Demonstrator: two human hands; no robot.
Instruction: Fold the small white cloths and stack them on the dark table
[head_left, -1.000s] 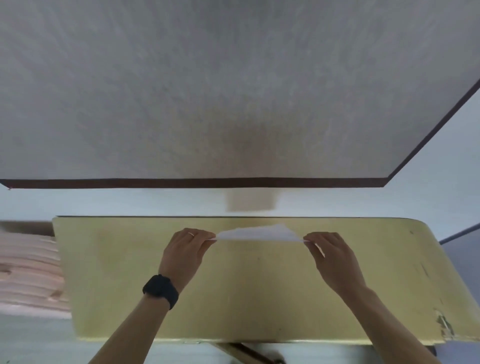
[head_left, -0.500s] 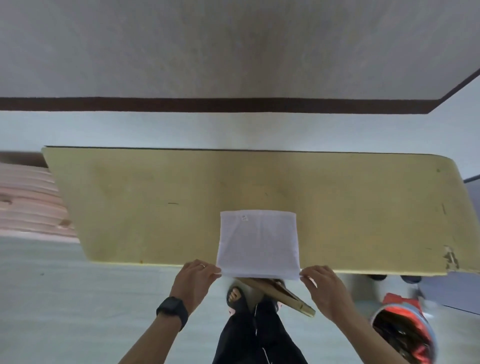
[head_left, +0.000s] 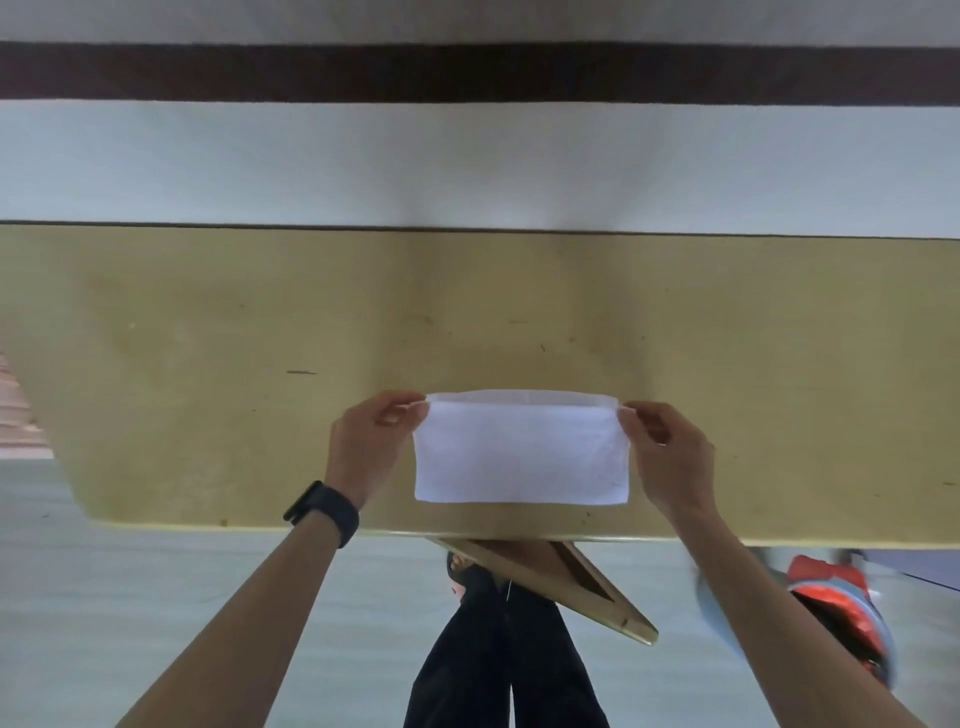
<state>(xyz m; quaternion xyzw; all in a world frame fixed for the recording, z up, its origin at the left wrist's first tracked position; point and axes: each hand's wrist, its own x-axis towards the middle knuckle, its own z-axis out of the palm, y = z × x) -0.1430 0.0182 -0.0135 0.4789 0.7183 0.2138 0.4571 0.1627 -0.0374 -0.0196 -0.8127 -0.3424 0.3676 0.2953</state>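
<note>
A small white cloth (head_left: 521, 457) lies folded in half on the yellowish table (head_left: 208, 364), close to the near edge. Its doubled edge faces away from me. My left hand (head_left: 366, 447) pinches the cloth's far left corner between thumb and fingers. My right hand (head_left: 665, 452) pinches the far right corner the same way. A black watch sits on my left wrist. No other cloths or stack show in view.
The table's near edge (head_left: 363, 530) runs just below the cloth. A wooden brace (head_left: 561, 582) juts out under it, above my dark trousers. A red and blue object (head_left: 841, 618) lies on the floor at right. Pale wall and a dark band lie beyond the table.
The cloth was held stretched in the air, then laid flat with its near edge at the table edge. Both hands have now carried that near edge away from me, folding it in half.
</note>
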